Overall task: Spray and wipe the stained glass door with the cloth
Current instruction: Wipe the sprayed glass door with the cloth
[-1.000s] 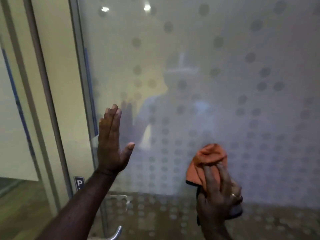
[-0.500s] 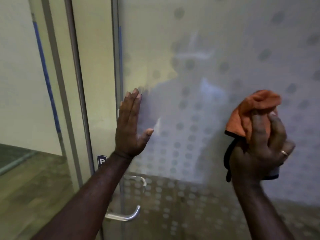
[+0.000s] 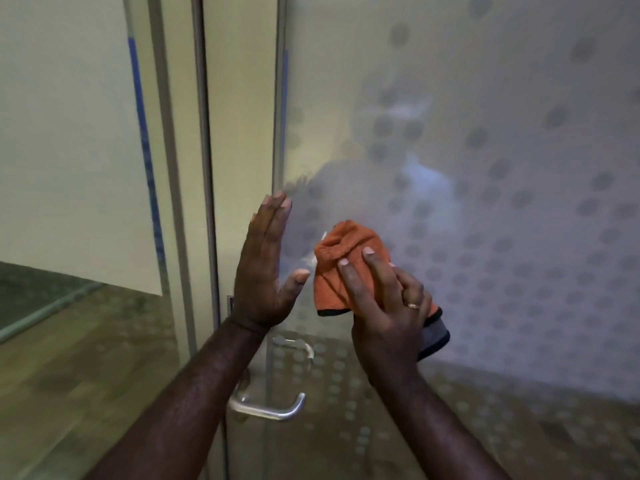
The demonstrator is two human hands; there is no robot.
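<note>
The frosted glass door (image 3: 485, 168) with a grey dot pattern fills the right of the head view. My left hand (image 3: 265, 268) is flat and open, its fingers straight, pressed near the door's left edge. My right hand (image 3: 388, 306) presses a bunched orange cloth (image 3: 343, 258) with a dark trim against the glass just right of my left hand. No spray bottle is in view.
A curved metal door handle (image 3: 273, 408) sticks out below my hands. A metal door frame (image 3: 204, 168) runs vertically at the left, with a glass side panel (image 3: 69, 168) and wooden floor (image 3: 86, 358) beyond.
My right hand has swept the cloth leftward and down across the glass, ending close to my left hand. The view has shifted left; my left hand stays flat on the door edge.
</note>
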